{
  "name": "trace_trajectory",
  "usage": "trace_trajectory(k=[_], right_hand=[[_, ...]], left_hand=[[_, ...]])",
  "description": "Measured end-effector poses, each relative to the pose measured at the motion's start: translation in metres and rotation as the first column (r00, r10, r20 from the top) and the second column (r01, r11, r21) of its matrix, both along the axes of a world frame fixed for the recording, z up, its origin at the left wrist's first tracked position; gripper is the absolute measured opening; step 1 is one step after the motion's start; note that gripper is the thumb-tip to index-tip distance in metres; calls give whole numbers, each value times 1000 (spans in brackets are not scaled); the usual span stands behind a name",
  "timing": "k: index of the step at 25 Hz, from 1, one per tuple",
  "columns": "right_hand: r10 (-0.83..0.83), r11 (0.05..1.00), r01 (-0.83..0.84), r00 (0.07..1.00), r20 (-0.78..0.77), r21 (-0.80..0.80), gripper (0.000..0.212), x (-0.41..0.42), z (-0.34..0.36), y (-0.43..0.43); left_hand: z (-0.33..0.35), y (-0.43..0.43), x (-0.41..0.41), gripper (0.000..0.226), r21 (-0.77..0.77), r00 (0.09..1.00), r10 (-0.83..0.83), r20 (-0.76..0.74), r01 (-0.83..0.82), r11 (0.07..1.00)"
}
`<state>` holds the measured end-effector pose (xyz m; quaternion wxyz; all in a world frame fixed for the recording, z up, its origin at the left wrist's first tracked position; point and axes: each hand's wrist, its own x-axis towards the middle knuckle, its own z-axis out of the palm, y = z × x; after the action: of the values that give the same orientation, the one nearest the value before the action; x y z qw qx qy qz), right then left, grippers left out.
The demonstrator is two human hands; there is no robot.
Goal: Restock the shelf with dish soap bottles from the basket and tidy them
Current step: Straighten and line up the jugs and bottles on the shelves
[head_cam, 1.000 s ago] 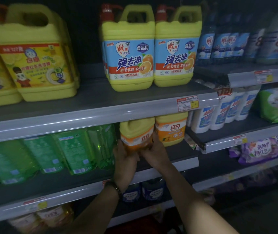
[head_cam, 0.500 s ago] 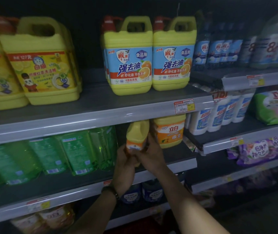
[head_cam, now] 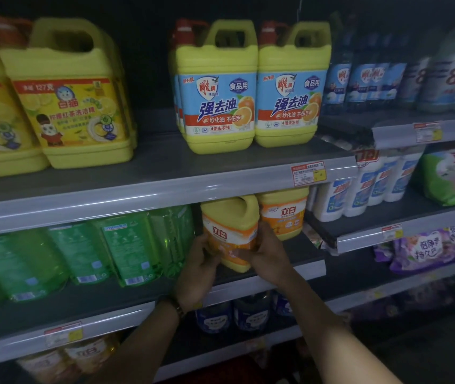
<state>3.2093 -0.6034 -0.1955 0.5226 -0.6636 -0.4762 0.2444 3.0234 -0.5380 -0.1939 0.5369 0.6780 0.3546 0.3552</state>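
On a grey metal shelf, left grip and right grip clasp a tilted yellow plastic soap bottle beside its upright orange-labelled twin, which careless turning could topple.

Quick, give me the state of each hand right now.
Left hand: holds the left side of the orange-labelled dish soap bottle.
Right hand: holds the same bottle from the right, fingers across its front.

Both hands grip yellow dish soap bottle on shelf.
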Motion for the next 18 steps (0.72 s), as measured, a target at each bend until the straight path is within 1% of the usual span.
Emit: trace_trajectory(k=[1, 2, 3, 4, 6, 8, 9, 10, 13, 14, 16, 18], right_hand=[[6, 1000, -5, 1000, 13, -10, 88, 6, 0, -1], [-25, 1000, 25, 999, 40, 2, 84, 9, -2, -2], [-91, 996, 90, 993, 71, 23, 76, 8, -4, -4], [-196, 980, 192, 976, 89, 54, 67, 6, -8, -7], [-407, 911, 398, 910, 82, 106, 48, -6, -18, -13], [-487, 868, 471, 869, 86, 158, 28, -27, -25, -13], [-493, 863, 474, 865, 92, 175, 29, -37, -27, -12], [-477, 871, 455, 872, 106, 184, 38, -44, -30, -11], [-340, 936, 322, 931, 130, 144, 60, -43, -20, -10], [-295, 952, 282, 949, 109, 119, 63, -38, -17, -10], [-234, 970, 229, 971, 49, 86, 61, -32, -6, -10], [-183, 981, 180, 982, 42, 68, 61, -27, 0, -8]], left_hand=[[4, 4, 2, 41, 3, 1000, -2, 29, 2, 1000], [6, 8, 6, 47, 11, 999, -16, 43, 16, 1000], [11, 10, 10, 51, 14, 998, -31, 52, 30, 999], [15, 10, 13, 53, 14, 998, -34, 56, 33, 999], [13, 17, 19, 54, 4, 998, -21, 67, 21, 1000], [12, 18, 21, 52, 5, 998, -15, 59, 14, 1000], [11, 17, 22, 52, 13, 997, -12, 70, 11, 1000], [9, 15, 23, 52, 27, 996, -9, 85, 6, 1000], [9, -1, 21, 62, 81, 993, -31, 112, 22, 996], [9, -4, 22, 65, 101, 992, -27, 121, 15, 995], [7, -5, 23, 70, 117, 991, -26, 131, 10, 993], [7, -6, 22, 73, 125, 994, -29, 108, 16, 992]])
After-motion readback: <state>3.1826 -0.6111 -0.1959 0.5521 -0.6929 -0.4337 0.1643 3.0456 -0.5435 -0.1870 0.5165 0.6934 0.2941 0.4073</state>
